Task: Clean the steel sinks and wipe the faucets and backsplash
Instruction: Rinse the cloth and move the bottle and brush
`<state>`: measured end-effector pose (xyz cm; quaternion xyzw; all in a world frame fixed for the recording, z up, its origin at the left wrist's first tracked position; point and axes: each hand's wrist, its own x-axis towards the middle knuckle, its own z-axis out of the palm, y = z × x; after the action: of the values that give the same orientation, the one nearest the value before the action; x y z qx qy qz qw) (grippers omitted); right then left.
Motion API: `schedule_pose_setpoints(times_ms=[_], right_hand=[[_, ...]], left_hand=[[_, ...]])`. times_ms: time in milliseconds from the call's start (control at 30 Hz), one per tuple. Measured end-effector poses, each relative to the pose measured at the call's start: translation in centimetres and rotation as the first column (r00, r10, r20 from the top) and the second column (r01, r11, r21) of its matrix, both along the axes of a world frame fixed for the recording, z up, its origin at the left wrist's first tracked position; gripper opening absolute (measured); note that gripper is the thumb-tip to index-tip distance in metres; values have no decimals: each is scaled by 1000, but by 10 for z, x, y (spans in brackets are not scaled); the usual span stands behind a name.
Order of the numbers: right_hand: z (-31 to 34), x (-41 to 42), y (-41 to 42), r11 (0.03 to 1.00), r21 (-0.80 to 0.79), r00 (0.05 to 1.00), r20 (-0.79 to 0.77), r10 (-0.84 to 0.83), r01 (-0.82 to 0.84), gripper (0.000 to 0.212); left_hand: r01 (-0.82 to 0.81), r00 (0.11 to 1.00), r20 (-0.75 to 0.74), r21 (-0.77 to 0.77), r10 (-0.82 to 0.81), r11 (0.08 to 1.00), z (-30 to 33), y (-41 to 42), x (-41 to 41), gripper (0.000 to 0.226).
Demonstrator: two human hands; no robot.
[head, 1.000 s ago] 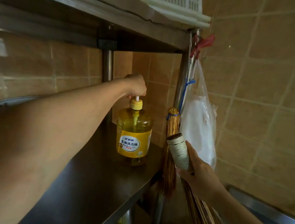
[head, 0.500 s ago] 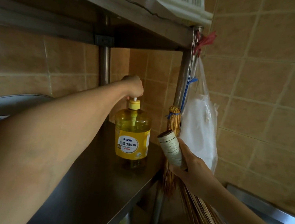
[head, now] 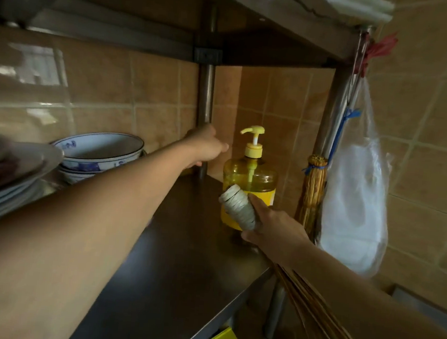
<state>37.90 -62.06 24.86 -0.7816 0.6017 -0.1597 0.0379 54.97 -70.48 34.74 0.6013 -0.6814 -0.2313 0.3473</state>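
step: get soap | soap bottle (head: 248, 183) on shelf (head: 183, 247) | left hand (head: 206, 146) left of pump, fingers loose, empty | right hand (head: 274, 228) grips brush (head: 239, 207) in front of bottle | tip: press pump straight down, brush under spout

Left hand (head: 205, 147) is reaching out over the steel shelf (head: 182, 260), fingers loose, just left of the yellow pump soap bottle (head: 248, 177) and not touching it. Right hand (head: 274, 228) grips a bamboo whisk brush (head: 240, 207) by its wrapped handle, right in front of the bottle.
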Motion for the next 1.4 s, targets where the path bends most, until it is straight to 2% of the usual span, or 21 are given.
schedule_pose_setpoints(times_ms=[333,533,700,867,1067,1267,1400], right_hand=[[-23,92,-45,997,11,977,-202,-72,76,58],[-43,118,-60,996,-46,923,-374,-94,83,56],[-52,126,-70,992,-74,892,-434,-124,102,36],[-62,123,-73,987,-70,894,-418,-160,144,36],[-66,117,-69,994,-83,935,-339,-101,77,37],[-48,103,-49,992,-120,956,-285,-75,42,45],[-28,75,-17,985,-153,967,-224,-118,84,49]], left_hand=[[-88,993,92,83,80,993,-31,27,50,49],[-101,987,139,133,83,986,-40,33,65,49],[-120,981,170,140,96,983,-52,32,69,46],[-115,984,153,168,89,979,-60,31,72,46],[-97,984,165,160,70,982,-66,35,67,43],[-66,984,175,161,37,985,-65,40,57,42],[2,989,142,173,-27,985,-63,49,41,45]])
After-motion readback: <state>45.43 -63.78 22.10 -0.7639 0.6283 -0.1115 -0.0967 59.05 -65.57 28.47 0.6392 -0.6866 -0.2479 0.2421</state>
